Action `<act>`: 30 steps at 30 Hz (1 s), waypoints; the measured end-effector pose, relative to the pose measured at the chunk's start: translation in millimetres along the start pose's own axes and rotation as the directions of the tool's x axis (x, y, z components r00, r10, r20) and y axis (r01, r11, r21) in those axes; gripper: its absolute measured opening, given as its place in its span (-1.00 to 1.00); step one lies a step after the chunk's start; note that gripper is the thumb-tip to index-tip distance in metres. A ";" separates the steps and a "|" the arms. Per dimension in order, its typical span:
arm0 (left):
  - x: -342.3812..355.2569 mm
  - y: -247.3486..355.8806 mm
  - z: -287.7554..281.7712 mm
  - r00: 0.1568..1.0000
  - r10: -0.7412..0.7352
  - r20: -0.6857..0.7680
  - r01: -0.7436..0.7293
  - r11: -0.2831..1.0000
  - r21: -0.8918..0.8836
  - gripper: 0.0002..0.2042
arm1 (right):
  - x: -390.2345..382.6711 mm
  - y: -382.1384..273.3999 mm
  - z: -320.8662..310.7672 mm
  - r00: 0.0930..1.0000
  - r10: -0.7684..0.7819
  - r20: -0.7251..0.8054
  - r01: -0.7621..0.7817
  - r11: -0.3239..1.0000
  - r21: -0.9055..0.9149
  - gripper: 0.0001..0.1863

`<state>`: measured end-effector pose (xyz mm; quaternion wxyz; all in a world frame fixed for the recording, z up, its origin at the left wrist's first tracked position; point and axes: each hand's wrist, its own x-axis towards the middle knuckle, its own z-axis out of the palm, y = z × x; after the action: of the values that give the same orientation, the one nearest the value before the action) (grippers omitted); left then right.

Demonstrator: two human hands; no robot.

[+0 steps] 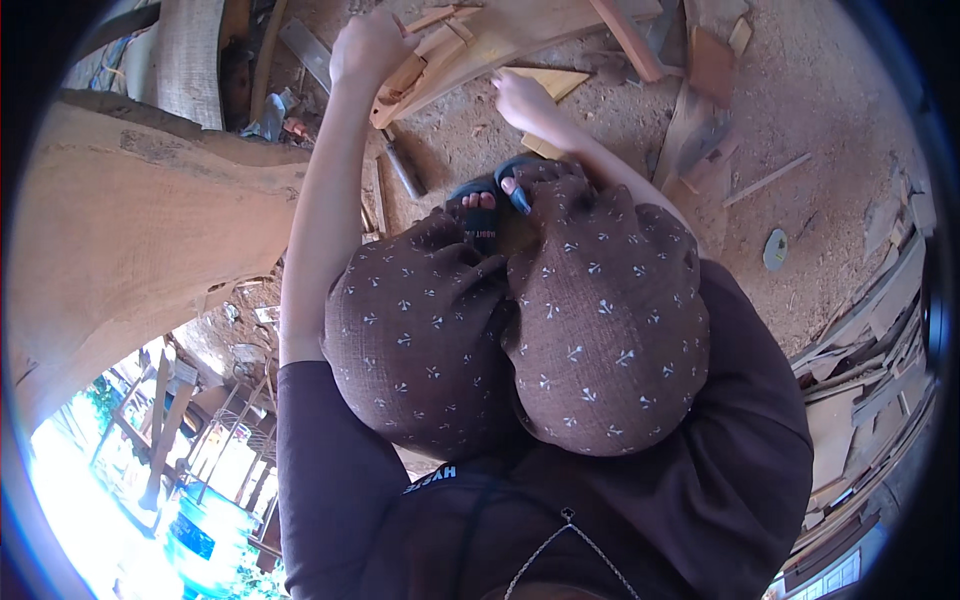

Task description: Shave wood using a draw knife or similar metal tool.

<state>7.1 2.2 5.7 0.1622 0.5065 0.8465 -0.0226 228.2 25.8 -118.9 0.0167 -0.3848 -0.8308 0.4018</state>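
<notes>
My left hand (368, 50) is closed in a fist above the near end of a wooden plank (480, 55) with small wood pieces on it. Whatever it grips is hidden by the hand. My right hand (525, 103) has its fingers curled, beside a pale pointed wood piece (562, 82) at the plank's right edge; I cannot make out anything in it. A tool with a dark cylindrical handle (404, 168) lies on the ground under the plank's near end, close to my left forearm.
A broad wooden slab (150, 220) fills the left side. Reddish wood blocks (710, 65) and a thin stick (768, 180) lie to the right, near a pale round disc (775, 250). Stacked boards (870, 350) line the right edge. My sandalled feet (480, 205) are between the plank and my knees.
</notes>
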 end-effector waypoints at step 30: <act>-2.6 1.9 3.7 1.000 0.010 -0.022 -0.010 1.000 -0.025 -0.74 | 19.1 -13.8 -7.1 0.995 0.048 0.092 -0.046 0.999 -0.025 -0.72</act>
<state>10.7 0.1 3.3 0.1593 0.5088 0.8460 -0.0057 208.6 37.6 -110.1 -0.0355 -0.3854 -0.8260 0.4098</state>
